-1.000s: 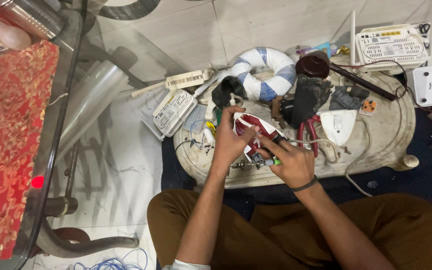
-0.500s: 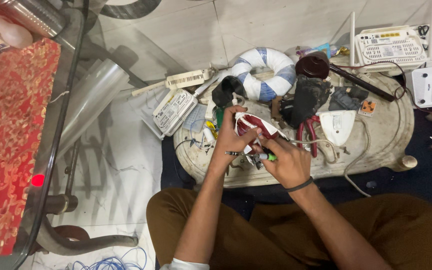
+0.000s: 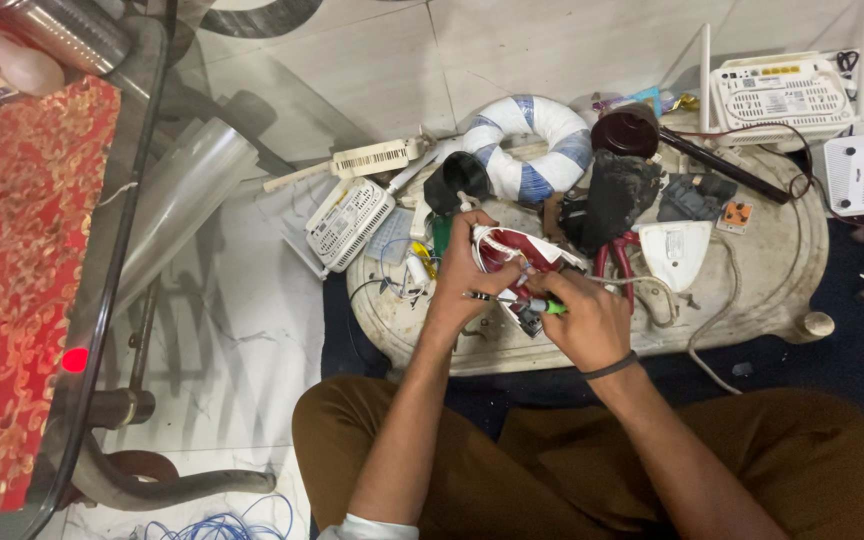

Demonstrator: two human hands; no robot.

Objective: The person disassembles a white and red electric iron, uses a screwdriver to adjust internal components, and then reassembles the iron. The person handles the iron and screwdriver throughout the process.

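Tray (image 3: pixel 782 260): pale, oval, low on the floor, under both hands and cluttered with parts. Routers (image 3: pixel 777 95): white, with antennas, well beyond the right hand, at the tray's far edge. Cloth ring (image 3: pixel 537 145): blue and white, just beyond the left hand. Black part (image 3: pixel 617 200): lies near the right hand, on its far side.

Iron (image 3: pixel 512 260): red and white, between the two hands, over the tray's near half.

Left hand (image 3: pixel 467 285): curled about the iron's left side, fingers wrapped over its top, thumb below; firm grasp, hand mostly closed.

Right hand (image 3: pixel 587 320): closed in a fist on the screwdriver (image 3: pixel 522 303); green handle shows at the knuckles, shaft runs left across the iron's underside toward the left hand. Tip contact point too small to tell. Dark band on the right wrist.
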